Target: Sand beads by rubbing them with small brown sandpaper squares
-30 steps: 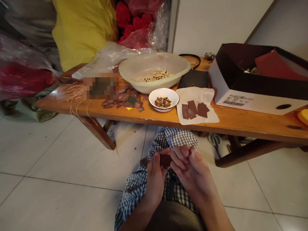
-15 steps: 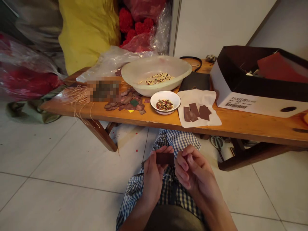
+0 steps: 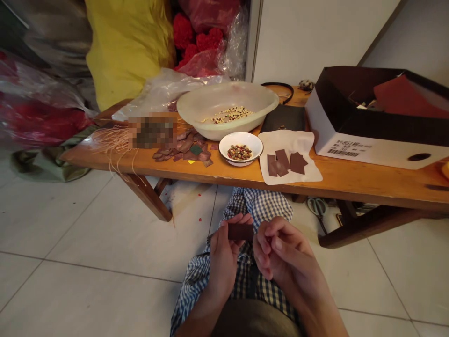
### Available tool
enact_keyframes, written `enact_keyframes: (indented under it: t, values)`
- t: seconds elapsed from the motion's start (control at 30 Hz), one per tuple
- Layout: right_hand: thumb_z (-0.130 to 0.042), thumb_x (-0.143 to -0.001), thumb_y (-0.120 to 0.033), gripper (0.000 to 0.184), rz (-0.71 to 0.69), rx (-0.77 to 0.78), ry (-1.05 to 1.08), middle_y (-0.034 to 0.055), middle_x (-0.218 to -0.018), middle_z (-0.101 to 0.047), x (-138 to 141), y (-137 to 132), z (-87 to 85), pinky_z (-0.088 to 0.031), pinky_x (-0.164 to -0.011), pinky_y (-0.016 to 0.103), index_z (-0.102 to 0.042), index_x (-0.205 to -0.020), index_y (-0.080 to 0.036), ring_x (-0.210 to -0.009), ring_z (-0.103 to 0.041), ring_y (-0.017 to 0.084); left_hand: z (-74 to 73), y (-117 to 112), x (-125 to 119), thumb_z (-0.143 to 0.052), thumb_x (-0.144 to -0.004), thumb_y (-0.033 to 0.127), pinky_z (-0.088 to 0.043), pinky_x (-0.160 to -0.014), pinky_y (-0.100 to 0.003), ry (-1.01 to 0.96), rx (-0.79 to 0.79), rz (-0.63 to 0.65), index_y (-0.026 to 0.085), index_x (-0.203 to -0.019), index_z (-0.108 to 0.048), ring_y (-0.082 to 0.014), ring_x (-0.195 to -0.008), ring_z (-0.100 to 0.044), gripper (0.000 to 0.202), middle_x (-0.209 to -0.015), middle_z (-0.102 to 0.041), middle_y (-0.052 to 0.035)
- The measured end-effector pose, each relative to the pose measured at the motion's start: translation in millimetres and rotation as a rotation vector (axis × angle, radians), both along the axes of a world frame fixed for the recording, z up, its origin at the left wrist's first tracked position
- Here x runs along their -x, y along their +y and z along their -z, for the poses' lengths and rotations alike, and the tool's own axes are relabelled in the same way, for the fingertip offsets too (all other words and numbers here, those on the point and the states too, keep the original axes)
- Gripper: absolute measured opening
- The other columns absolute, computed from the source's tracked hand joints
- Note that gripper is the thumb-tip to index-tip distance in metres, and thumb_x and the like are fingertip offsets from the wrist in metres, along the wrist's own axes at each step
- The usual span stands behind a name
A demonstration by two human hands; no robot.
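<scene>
A small, flat, dark brown rectangular piece (image 3: 240, 231), looking like leather or stiff cloth, lies across the fingers of my left hand (image 3: 224, 257). My left thumb presses its near left end, above my lap. At the piece's right end is my right hand (image 3: 282, 250), fingers curled and thumb bent in against them. Whatever sits in that pinch is too small to make out. Similar brown pieces (image 3: 297, 163) rest on a white sheet (image 3: 310, 175) on the bench. Beside it, a white dark-rimmed bowl (image 3: 258, 149) holds small mixed-colour beads (image 3: 240, 152).
The wooden bench (image 3: 224, 175) runs across in front of my knees. On it stand a large pale basin (image 3: 217, 128) with strung beads, a pile of brown scraps (image 3: 184, 147), pale strings (image 3: 112, 135) and a black-and-white box (image 3: 372, 152). Scissors (image 3: 316, 208) are underneath.
My right fingers and thumb have shifted slightly beside the brown piece, the thumb tip a little lower. My left hand keeps its hold. Nothing on the bench has been moved.
</scene>
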State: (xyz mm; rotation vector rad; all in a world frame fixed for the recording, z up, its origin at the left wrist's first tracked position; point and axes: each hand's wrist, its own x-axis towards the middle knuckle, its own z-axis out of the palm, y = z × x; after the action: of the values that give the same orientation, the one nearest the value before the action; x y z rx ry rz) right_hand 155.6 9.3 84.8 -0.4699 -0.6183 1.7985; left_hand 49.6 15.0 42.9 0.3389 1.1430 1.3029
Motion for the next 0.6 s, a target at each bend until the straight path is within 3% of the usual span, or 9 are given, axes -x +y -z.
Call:
enact_keyframes:
  t: [0.2,0.6]
  values:
    - [-0.063,-0.081,-0.019,0.004,0.024,-0.013,-0.028,0.0001,-0.071,-0.056,-1.4,-1.9,1.1,-0.041,-0.047,0.018,-0.064,-0.084,-0.021,-0.061,-0.053,0.009,3.8,0.3,2.3,-0.047,-0.087,0.041,-0.051,-0.08,-0.031,-0.095,-0.021,-0.019,0.015,-0.094,-0.066,-0.0216,-0.098,-0.066,0.033,-0.106,-0.071,-0.0122]
    - [-0.063,-0.082,-0.018,0.006,0.13,-0.11,-0.191,0.0007,-0.076,-0.056,1.6,-3.3,5.1,-0.043,-0.052,0.024,-0.062,-0.088,-0.021,-0.068,-0.053,0.012,2.5,-4.1,1.9,-0.045,-0.088,0.036,-0.052,-0.081,-0.031,-0.052,0.005,-0.031,0.016,-0.095,-0.066,-0.022,-0.099,-0.066,0.03,-0.108,-0.07,-0.0116]
